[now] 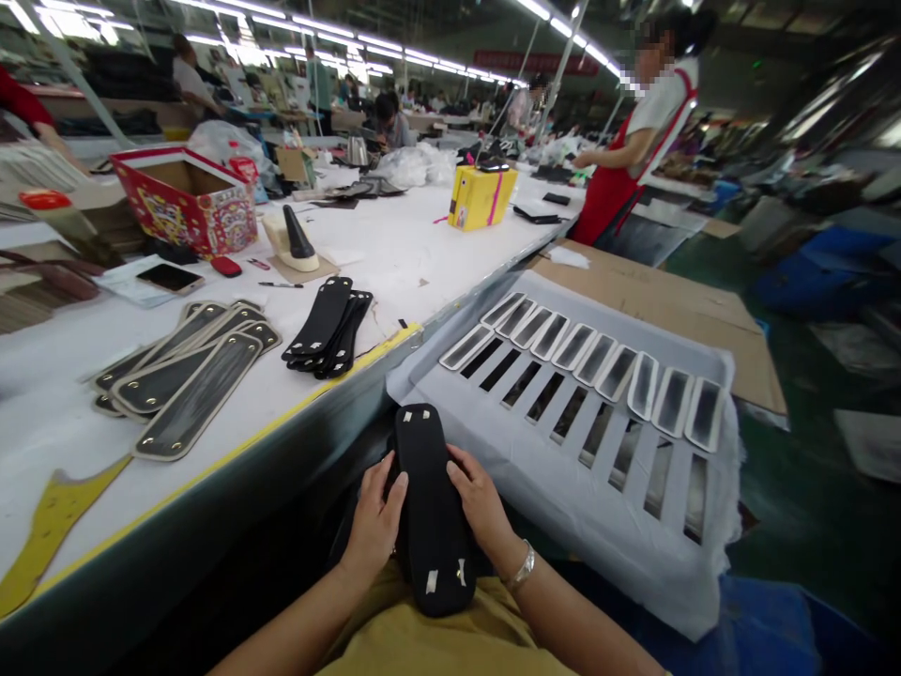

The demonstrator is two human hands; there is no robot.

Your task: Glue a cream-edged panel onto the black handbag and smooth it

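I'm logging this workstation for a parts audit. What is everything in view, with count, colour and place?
black pad: one, black with small metal tabs, on the lap, held by both hands
tray: one, white, slotted, right of the table
rimmed pieces: about ten, dark with pale rims, in a row on the tray
black strips: a small stack, on the table
edged panels: several, dark with tan borders, table left
yellow box: one, far table
red box: one, open, table left
phone: one, dark, near the red box
co-worker: one, red apron, standing beyond the tray
left hand: on the pad's left edge
right hand: on the pad's right edge

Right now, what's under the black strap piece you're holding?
The black strap piece lies on the lap, on yellow fabric, between left hand and right hand. Whatever lies directly beneath is covered.
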